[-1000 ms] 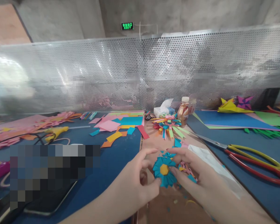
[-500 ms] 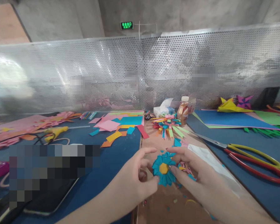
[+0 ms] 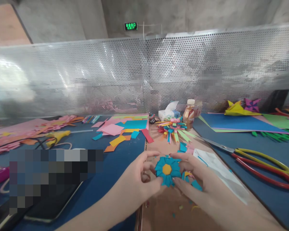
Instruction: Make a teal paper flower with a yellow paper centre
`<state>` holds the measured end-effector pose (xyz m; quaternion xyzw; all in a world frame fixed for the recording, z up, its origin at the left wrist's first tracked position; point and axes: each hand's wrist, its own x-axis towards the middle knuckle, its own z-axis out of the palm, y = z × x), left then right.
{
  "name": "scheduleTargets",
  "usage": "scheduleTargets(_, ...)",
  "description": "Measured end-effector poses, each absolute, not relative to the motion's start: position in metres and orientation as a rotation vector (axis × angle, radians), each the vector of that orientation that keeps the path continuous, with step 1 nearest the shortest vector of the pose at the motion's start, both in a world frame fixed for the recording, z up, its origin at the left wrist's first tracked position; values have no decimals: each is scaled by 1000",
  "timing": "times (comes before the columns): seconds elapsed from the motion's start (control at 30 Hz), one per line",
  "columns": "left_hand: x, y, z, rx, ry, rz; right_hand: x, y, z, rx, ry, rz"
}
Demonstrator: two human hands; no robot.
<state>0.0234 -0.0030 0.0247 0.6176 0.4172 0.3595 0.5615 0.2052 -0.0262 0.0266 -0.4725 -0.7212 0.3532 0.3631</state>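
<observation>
Blue paper flower (image 3: pixel 169 176): where is it, how's it held?

Between my left fingers (image 3: pixel 156 185) and right fingers (image 3: pixel 186 187), over the brown surface (image 3: pixel 168 218). Can't tell if the underside touches down. Both sets half-curled, closed only to flower width; thumbs on the lower petals.

Why both sides?

Probably steadies it without crushing petals. Tilted so the yellow centre (image 3: pixel 167 169) faces me, uncovered.

And the scissors (image 3: pixel 231 149)?

Off right, well apart, handles nearer me than blade tips. Presumably parked reachable, out of the way.

The blue tabletop (image 3: pixel 118 166) carries scissors (image 3: pixel 227 148) and colored paper (image 3: pixel 113 129).
</observation>
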Motion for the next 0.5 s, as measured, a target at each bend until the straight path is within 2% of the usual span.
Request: scheduleTargets(0.5,21,-4,21,1478,920,808,207,-21,26,-1279,-1772,1073)
